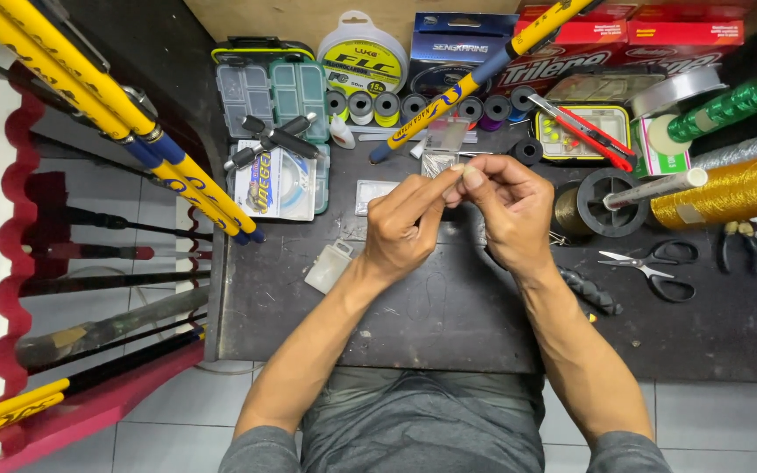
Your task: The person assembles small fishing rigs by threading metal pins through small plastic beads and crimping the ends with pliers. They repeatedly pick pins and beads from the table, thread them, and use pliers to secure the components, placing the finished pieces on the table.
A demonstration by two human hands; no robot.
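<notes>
My left hand [405, 226] and right hand [505, 206] meet above the dark counter [431, 315], fingertips pressed together just in front of the yellow and blue rod [475, 79] that slants across the back. My fingers [470, 178] are pinched shut on something very small; I think it is a bit of fine line or a tiny fitting, but it is too slight to tell which. Whatever it is sits right at the point where my two thumbs and forefingers touch, hidden almost wholly between them, held up off the counter.

Taking the rod as my mark: its near end lies just beyond my fingertips. To its left lie a clear tackle box [275, 92] and a packet of line [275, 182]. A row of small thread spools [374, 107] runs under it. To its right a red cutter [584, 130] rests on a small yellow box [582, 133], and farther right lie a gold spool [729, 188] and scissors [654, 265]. A small clear lid [329, 265] lies beside my left wrist.
</notes>
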